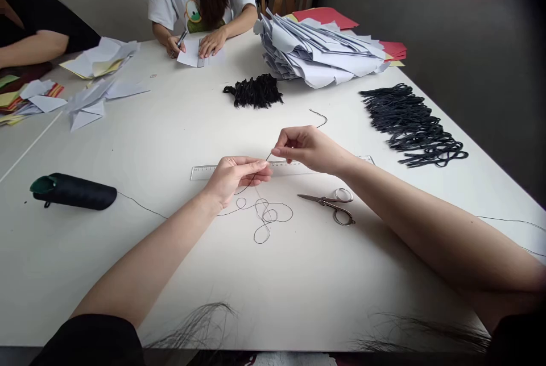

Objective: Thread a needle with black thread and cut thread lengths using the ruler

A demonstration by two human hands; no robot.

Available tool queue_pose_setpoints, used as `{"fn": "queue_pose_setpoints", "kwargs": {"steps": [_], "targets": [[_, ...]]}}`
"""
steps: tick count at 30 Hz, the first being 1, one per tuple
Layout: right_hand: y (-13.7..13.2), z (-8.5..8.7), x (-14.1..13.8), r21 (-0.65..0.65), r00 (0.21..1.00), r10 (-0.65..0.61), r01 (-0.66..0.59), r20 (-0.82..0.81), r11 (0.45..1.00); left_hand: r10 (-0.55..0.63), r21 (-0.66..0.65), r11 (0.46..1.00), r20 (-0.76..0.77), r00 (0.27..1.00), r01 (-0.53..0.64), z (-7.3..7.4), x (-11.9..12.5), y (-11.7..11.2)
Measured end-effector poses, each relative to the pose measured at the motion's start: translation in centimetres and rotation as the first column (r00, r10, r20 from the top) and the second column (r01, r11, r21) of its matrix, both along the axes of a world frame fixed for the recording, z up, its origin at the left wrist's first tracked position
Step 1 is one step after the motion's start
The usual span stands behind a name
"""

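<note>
Between my two hands runs a thin black thread [268,157]. My left hand [241,173] pinches it between thumb and forefinger, just above a clear ruler [203,172]. Slightly higher and to the right, my right hand [301,145] pinches the same thread; a loose end shows beyond the knuckles. Below the hands, slack thread lies in tangled loops on the white table [205,286]. A pair of metal scissors [327,202] rests with blades apart, right of the loops. The black thread spool [79,191] lies on its side at the left, its thread trailing toward my left forearm.
Black tassels sit in a bunch [256,92] at the middle back, and a row of looped black tassels [412,121] lies at right. Behind is a tall paper stack [319,50]. Folded papers [100,59] lie at left. Across the table a person [200,2] holds a pen; another sits far left.
</note>
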State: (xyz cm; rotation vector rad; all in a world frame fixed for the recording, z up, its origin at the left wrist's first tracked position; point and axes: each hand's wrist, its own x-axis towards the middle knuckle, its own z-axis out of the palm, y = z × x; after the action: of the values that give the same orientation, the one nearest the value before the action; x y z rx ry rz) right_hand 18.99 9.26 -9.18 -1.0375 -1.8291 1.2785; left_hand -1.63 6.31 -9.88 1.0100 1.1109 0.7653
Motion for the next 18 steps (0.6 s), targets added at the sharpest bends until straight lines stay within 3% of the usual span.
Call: {"fn": "queue_pose_setpoints", "kwargs": {"steps": [7, 18], "targets": [[0.5, 0.5, 0.7, -0.028, 0.970, -0.245, 0.245, 0.009, 0.969, -0.056, -0.035, 0.998, -0.020, 0.998, 0.056, 0.1, 0.2, -0.2], [1.2, 0.0, 1.2, -0.019, 0.939, -0.343, 0.343, -0.028, 0.939, -0.147, -0.056, 0.988, -0.052, 0.988, 0.144, 0.2, 0.4, -0.4]]}}
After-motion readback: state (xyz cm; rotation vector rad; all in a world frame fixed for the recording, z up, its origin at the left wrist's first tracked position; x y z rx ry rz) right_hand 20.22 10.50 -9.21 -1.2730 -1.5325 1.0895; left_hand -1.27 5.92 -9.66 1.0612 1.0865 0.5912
